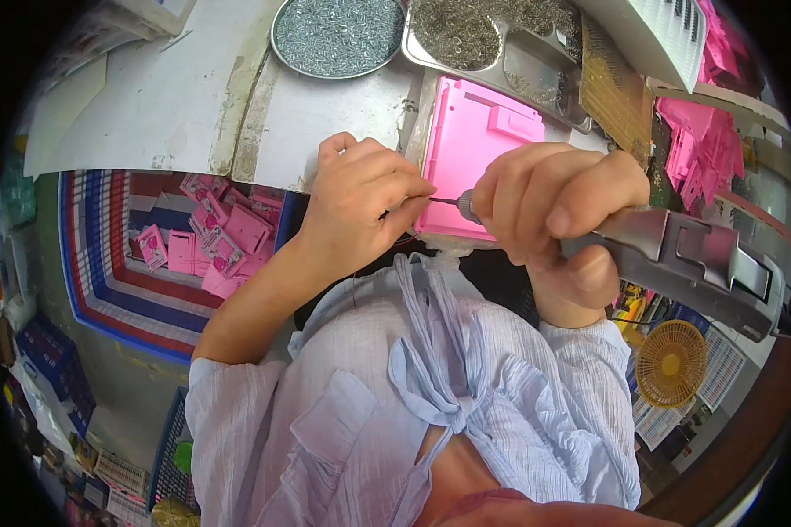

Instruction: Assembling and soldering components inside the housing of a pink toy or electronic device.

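My right hand [571, 215] is wrapped round a dark grey electric screwdriver [699, 268], held nearly level with its thin bit pointing left. At the bit's tip, the thumb and forefinger of my left hand [365, 193] are pinched together. Whatever they hold there is too small to make out. Behind the bit, a pink plastic case part [475, 132] with a raised block near its far right side lies at the front edge of the bench. Both hands are over its near end.
A round metal tray [338, 72] of silver screws and a steel tray [511, 77] of small brassy parts stand at the back. Left below the bench, a striped bag [101, 263] holds several pink cases [224, 237]. More pink parts [699, 149] lie right, above an orange basket [671, 363].
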`<state>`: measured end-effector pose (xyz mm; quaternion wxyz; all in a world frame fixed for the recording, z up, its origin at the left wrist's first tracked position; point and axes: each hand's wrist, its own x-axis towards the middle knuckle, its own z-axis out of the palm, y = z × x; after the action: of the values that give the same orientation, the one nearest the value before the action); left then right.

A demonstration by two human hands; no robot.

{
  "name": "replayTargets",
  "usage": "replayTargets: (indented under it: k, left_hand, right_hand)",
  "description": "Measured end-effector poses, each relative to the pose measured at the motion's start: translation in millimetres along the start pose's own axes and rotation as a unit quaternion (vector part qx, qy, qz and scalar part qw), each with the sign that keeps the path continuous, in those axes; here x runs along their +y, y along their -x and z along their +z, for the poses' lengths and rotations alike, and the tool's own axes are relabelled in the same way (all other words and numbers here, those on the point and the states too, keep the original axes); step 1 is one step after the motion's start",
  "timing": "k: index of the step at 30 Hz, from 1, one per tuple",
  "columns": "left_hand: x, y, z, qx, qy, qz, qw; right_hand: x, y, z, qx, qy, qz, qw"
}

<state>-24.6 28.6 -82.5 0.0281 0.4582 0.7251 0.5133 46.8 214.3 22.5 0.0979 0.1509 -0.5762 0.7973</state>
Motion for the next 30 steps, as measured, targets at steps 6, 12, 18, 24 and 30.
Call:
replayTargets:
  k: [6,12,18,24,30]
  left_hand:
    - [4,0,-1,0.0,0.002,0.013,1.0]
    - [13,-4,-7,-0.048,-0.038,0.044,0.997]
    - [9,-6,-12,-0.202,-0.059,0.061,0.976]
    - [10,2,-8,-0.192,-0.078,0.041,0.977]
    - [24,-18,-10,-0.206,-0.127,0.058,0.969]
  right_hand:
    - [-2,2,2,-0.01,-0.005,0.002,1.0]
    - [5,15,7,0.008,0.017,-0.002,1.0]
    - [23,32,15,0.009,0.072,-0.019,0.997]
    - [44,29,19,-0.077,0.193,-0.107,0.972]
    - [6,35,-21,-0.029,0.139,-0.037,0.989]
